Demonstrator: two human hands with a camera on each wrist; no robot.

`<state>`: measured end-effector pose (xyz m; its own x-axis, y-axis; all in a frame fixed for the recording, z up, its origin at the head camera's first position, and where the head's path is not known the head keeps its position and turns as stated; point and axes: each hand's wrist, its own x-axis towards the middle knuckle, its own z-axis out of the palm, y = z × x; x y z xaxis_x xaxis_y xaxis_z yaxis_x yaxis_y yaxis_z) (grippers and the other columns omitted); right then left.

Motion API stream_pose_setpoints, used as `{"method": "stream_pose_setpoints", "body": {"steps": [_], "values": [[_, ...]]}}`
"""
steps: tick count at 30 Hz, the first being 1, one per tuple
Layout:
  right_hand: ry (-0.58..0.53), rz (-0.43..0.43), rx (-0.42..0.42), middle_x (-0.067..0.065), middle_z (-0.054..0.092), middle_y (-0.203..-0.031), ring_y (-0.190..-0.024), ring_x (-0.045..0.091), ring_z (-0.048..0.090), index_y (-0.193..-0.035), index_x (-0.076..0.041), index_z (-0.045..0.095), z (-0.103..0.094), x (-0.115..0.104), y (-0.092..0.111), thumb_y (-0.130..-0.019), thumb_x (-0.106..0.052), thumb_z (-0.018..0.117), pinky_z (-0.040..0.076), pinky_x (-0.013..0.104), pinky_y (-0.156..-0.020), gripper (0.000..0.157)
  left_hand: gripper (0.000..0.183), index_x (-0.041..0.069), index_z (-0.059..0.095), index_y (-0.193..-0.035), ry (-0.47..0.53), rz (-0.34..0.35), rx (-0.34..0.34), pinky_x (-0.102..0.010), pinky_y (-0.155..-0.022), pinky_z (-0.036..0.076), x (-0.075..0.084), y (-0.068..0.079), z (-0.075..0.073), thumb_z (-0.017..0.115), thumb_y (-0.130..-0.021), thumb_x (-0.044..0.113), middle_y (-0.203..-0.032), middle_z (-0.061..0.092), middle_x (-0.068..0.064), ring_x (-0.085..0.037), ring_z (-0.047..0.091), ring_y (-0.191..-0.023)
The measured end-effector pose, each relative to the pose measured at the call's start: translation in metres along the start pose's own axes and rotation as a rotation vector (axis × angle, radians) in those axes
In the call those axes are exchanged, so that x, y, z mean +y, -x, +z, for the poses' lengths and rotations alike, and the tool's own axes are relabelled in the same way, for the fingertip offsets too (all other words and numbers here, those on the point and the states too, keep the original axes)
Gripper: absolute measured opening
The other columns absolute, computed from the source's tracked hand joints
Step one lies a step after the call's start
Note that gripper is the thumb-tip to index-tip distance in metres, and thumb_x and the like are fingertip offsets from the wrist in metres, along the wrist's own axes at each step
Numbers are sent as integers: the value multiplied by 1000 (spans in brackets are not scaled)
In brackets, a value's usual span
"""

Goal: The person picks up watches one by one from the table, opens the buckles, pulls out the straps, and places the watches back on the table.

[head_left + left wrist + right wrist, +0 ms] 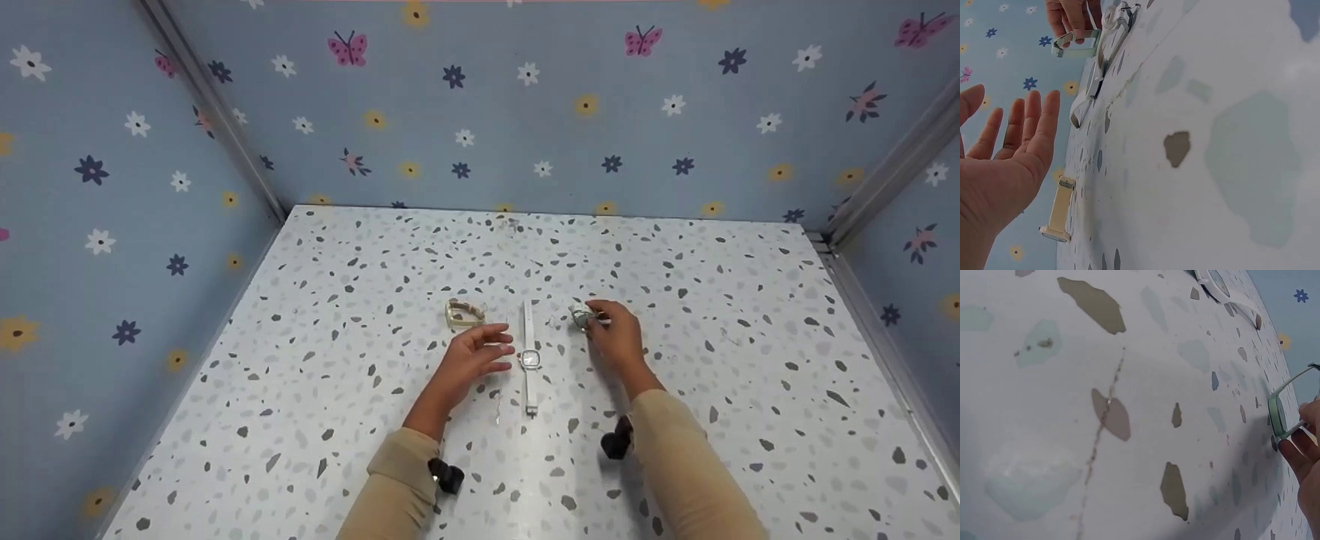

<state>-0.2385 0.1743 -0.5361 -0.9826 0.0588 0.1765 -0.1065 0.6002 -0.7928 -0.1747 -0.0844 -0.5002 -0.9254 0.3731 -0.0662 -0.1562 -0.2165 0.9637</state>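
A white wristwatch (530,360) with a square face lies flat, its strap stretched straight out. Just left of it hovers my left hand (469,358), fingers spread and holding nothing. Beyond that hand a beige watch (454,315) stands on its side with its band looped; the left wrist view also catches this beige watch (1060,208). Over to the right, my right hand (619,334) pinches a pale green watch (580,315) between thumb and fingers. In the right wrist view the green watch (1278,416) has its band curved, close to the table surface.
The speckled white table (360,450) meets a blue flowered panel (495,112) at the back. Similar panels rise at left and right, with metal posts (217,105) in the corners. Black wrist devices (616,442) sit by both sleeves.
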Motion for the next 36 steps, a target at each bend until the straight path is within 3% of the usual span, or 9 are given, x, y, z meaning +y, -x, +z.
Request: {"method": "stream_pose_setpoints", "body": {"steps": [9, 15, 20, 24, 27, 34, 36], "values": [[5, -4, 2, 8, 58, -103, -92, 21, 53, -109, -6, 60, -4, 3, 4, -82, -1, 60, 47, 35, -77, 28, 38, -6, 45, -122, -79, -24, 15, -56, -89, 36, 5, -13, 5, 55, -86, 2, -119, 41, -32, -26, 54, -100], [-18, -54, 3, 10, 59, -97, -91, 22, 54, -107, -3, 60, -6, 1, 10, -80, 0, 61, 49, 35, -76, 27, 38, -7, 48, -120, -205, -23, 3, -50, -86, 42, 7, -20, 8, 57, -84, 2, -116, 45, -29, -28, 53, -100], [-29, -126, 5, 10, 58, -91, -87, 21, 55, -100, -4, 63, -8, -1, 13, -77, 1, 64, 51, 34, -73, 23, 34, -4, 54, -114, -347, 13, 19, -37, -79, 50, 11, -27, 14, 61, -82, 2, -111, 52, -25, -29, 54, -96], [-18, -180, -29, 9, 58, -88, -85, 21, 55, -98, -4, 65, -10, -3, 16, -76, 1, 66, 52, 32, -70, 23, 28, 2, 59, -107, -459, 76, 39, -27, -72, 50, 5, -36, 15, 64, -79, 5, -108, 55, -23, -23, 57, -92], [-17, -209, -55, 7, 58, -88, -83, 20, 55, -98, -4, 65, -12, -3, 19, -74, 2, 66, 52, 30, -69, 24, 27, 5, 61, -106, -550, 109, 48, -26, -70, 50, -1, -42, 15, 65, -79, 8, -107, 56, -22, -19, 58, -90], [0, -272, -95, 5, 59, -88, -82, 18, 57, -97, -5, 64, -18, -3, 26, -74, 0, 68, 52, 30, -67, 24, 25, 12, 63, -102, -707, 154, 62, -22, -68, 50, 3, -45, 22, 67, -77, 10, -98, 59, -3, -15, 58, -88], [-5, -294, -101, 5, 59, -88, -81, 18, 57, -96, -6, 65, -19, -3, 27, -74, -1, 68, 52, 32, -67, 24, 25, 11, 63, -101, -719, 172, 46, -23, -68, 51, 4, -44, 24, 68, -77, 11, -99, 58, -6, -17, 58, -88]]}}
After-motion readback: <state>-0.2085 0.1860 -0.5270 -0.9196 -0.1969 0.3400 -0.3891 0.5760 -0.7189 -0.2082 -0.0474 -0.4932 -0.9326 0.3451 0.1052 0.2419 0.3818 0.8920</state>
